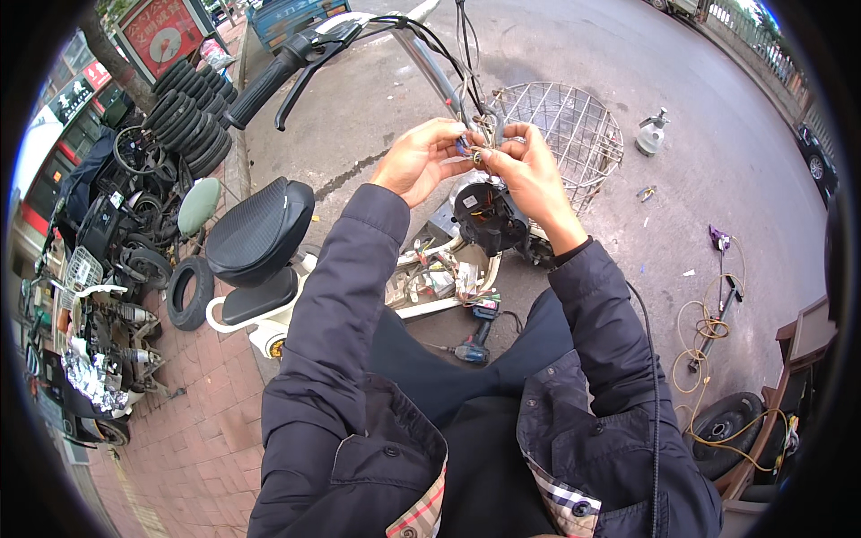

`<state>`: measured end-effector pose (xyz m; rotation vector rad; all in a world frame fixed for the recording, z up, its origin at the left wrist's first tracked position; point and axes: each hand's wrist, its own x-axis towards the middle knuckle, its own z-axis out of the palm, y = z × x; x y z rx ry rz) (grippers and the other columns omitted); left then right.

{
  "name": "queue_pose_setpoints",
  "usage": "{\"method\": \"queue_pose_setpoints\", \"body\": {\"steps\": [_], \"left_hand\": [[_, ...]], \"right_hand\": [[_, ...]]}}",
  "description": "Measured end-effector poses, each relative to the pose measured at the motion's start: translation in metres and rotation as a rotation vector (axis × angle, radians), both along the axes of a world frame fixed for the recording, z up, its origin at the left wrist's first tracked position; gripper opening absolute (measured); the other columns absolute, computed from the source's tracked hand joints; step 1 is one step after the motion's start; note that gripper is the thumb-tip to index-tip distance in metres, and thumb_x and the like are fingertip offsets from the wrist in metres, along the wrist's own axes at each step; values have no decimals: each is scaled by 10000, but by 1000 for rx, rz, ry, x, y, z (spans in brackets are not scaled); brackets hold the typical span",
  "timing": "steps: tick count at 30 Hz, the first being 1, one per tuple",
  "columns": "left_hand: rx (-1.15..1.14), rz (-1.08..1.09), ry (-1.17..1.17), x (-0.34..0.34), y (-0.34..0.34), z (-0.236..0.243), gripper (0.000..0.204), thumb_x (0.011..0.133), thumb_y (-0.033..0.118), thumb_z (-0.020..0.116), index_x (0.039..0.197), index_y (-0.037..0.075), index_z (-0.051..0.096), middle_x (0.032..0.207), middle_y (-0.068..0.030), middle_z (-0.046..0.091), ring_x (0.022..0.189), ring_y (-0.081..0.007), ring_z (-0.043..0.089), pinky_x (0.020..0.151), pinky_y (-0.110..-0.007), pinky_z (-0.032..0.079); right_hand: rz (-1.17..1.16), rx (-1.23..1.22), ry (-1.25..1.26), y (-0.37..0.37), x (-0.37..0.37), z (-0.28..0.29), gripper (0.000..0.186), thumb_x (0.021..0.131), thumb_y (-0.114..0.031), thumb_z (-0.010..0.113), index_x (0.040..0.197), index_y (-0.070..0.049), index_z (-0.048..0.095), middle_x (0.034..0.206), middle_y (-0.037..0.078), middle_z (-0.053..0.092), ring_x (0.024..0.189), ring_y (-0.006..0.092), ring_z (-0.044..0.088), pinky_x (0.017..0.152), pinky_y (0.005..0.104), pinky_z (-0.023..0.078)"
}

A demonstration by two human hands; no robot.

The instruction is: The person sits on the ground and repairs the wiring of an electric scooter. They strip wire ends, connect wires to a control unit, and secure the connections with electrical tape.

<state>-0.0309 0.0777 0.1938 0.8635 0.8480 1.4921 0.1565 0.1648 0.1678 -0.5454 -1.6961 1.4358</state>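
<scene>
In front of me, my left hand (420,161) and my right hand (531,177) meet at the steering column of a partly stripped electric scooter. Thin electrical wires (475,154) with small connectors, one of them blue, are pinched between the fingers of both hands. Black cables (468,54) run down to them from the handlebar (359,22). Just below my right hand is an opened round black housing (489,220) with loose wires inside. More wiring and connectors (439,280) lie exposed in the cream frame. Which single wire each hand grips is too small to tell.
A blue power drill (473,345) sits low between my knees. The black seat (262,231) is at left, a wire basket (569,134) beyond the column. On the pavement at right are a sprayer (652,134), pliers (646,193) and a yellow hose (691,359). Tyres (193,125) stand stacked far left.
</scene>
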Motion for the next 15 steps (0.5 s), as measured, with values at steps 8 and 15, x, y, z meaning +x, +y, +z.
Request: {"method": "queue_pose_setpoints", "body": {"steps": [8,15], "left_hand": [[76,-89,2,-6,8,-9,270,935,88,592,1197,30,628,1174,-133,685,1161,-249,635,1058,-459,485],[43,21,23,-5,6,-14,318,921,2,639,1236,23,606,1113,-104,697,1055,-231,669,988,-448,527]], "right_hand": [[85,-240,213,0,2,-3,486,956,-37,669,1332,61,377,1004,133,685,845,188,706,793,299,580],[89,-360,280,-3,5,3,473,957,-45,657,1330,61,386,965,136,698,789,182,697,758,297,570]]}}
